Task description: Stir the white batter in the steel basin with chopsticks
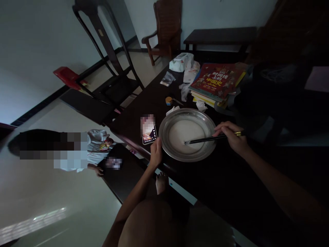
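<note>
A pair of dark chopsticks (205,139) is pinched by the right hand (232,135), fingers (221,127) curled close together over the upper end, w/ the gold-coloured tops sticking out past the knuckles. The tips are dipped into the pale batter (186,132) lying shallow in a round metal pan (168,142), near the pan's middle; the sticks are held nearly flat, crossing the right rim. The right forearm is stretched in from the lower right, wrist just past the pan's rim & low over the dark tabletop (226,185). The near-left rim of the pan is touched by the left hand (156,152); its fingers are held together & bent, resting against the rim, though whether the rim is actually gripped can't be told in the dim light. The left arm is run up from the bottom centre, elbow low beside a bare knee. The pan is set near the tabletop's left edge. A lit phone (148,130) lies just beside the pan on the left, near the left hand but apart from it. Beyond the pan, a small round orange item (168,100), crumpled tissue & plastic bags (190,73), a tissue pack (181,61) & a stack of books (216,82) w/ a red cover on top are seen. A dark chair (108,68) stands at the left of the tabletop, an armchair (164,31) further back. Another person in a light top (96,147) is seen low at the left, by the floor
</note>
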A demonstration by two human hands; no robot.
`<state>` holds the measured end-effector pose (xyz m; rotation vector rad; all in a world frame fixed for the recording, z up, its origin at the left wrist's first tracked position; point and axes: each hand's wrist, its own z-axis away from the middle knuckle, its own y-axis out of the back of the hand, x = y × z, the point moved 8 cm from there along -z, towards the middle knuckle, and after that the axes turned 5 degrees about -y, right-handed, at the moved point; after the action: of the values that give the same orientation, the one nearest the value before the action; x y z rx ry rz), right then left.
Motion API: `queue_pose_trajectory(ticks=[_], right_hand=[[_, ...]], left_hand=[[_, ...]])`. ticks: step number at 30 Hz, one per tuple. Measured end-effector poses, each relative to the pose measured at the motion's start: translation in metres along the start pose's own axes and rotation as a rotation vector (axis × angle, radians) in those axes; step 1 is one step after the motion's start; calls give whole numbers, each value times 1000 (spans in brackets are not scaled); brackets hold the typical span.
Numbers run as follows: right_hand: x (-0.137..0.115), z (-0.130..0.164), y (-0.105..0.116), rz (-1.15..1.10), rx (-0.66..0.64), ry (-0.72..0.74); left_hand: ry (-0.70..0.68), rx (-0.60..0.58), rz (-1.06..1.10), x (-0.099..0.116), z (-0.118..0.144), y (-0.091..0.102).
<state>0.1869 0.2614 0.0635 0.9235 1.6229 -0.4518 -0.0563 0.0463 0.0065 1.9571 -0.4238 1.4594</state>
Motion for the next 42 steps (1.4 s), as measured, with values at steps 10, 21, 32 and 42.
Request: queue_pose_trajectory(ticks=[10,21,32,42], right_hand=[[-6,0,-1,1,-21,48],[-6,0,-5,18,-46,62],[-11,0,-10,62,-97,105],[-8,0,-7,37,-80,73]], left_hand=[[3,-18,10,2,0,-1],[28,-10,23,1,-1,-2],[-6,-2,15,-1,-1,-1],[-1,1,1,0,-1,0]])
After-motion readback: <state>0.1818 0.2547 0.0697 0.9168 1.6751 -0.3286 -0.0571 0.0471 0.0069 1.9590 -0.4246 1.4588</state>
